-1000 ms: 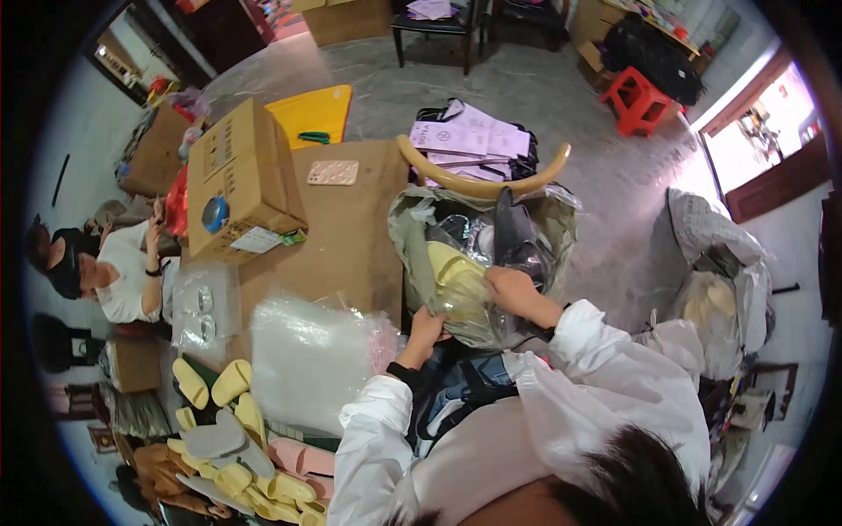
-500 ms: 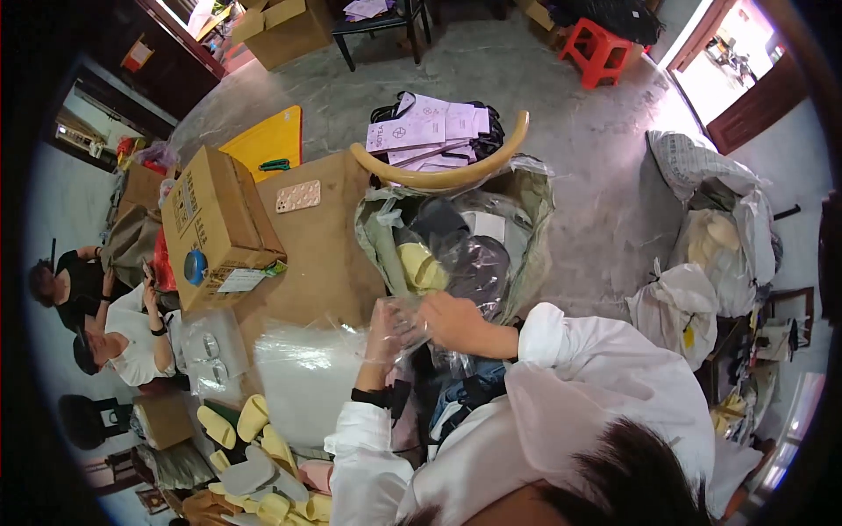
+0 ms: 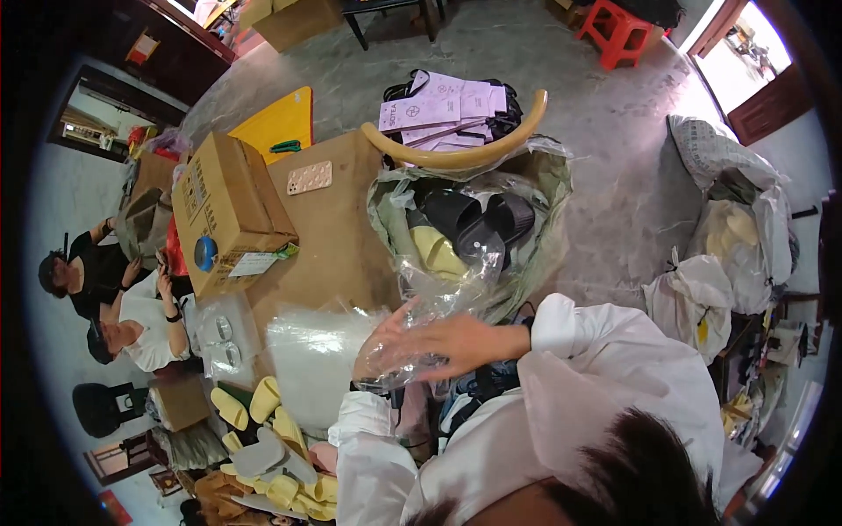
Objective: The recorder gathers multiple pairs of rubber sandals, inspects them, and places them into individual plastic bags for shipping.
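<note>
The brown table (image 3: 338, 232) is stretching from the near left toward the far middle. Just right of it, the green-lined sack (image 3: 556, 202) is standing open below a curved wooden rail (image 3: 465, 158), which is arching along its far edge. On the table's far left a cardboard box (image 3: 230, 210) is sitting tilted to the eye (the fisheye is bending straight edges here). Near it, toward the person, a stack of clear plastic bags (image 3: 307, 355) is lying flat.

A crinkled clear plastic bag (image 3: 383, 375) is spreading over and between the two hands, at the table's near right edge, beside the sack. Inside the sack, black slippers (image 3: 452, 212) are resting right of a yellow slipper (image 3: 438, 252). The right hand (image 3: 460, 342) is reaching leftward across the film, its grip looking loose and its fingers extending; the left hand (image 3: 374, 346) is lying under the film. I cannot tell whether either grip is pinching it. Farther off, a pink patterned phone (image 3: 310, 177) is lying on the table, and green-handled scissors (image 3: 285, 146) are resting on a yellow board (image 3: 279, 123).
</note>
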The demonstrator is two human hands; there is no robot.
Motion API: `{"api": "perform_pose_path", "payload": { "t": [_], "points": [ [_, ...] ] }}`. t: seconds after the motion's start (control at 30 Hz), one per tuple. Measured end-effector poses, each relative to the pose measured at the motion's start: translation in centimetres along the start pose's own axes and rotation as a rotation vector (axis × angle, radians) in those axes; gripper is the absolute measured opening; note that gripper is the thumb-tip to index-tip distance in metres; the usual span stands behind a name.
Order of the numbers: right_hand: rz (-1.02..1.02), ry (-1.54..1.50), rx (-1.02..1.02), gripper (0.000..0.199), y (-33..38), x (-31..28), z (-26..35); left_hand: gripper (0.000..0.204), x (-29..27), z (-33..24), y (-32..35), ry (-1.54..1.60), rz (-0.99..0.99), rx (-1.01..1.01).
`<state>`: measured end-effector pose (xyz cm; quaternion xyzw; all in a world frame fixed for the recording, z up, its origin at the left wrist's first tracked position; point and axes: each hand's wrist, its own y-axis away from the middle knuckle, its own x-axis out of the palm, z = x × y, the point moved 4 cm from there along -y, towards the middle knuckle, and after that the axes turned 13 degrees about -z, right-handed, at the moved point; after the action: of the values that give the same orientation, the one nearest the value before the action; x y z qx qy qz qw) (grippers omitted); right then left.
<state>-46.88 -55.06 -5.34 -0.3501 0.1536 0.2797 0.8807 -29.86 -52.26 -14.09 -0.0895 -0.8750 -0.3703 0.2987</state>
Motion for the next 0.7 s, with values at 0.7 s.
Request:
{"api": "perform_pose_path", "payload": {
  "t": [0.7],
  "points": [
    [-0.114, -0.739, 1.039, 0.023, -0.8, -7.7, -15.1, 0.08, -0.2, -2.5, 5.8, 0.219, -0.173, 0.349]
  ]
}}
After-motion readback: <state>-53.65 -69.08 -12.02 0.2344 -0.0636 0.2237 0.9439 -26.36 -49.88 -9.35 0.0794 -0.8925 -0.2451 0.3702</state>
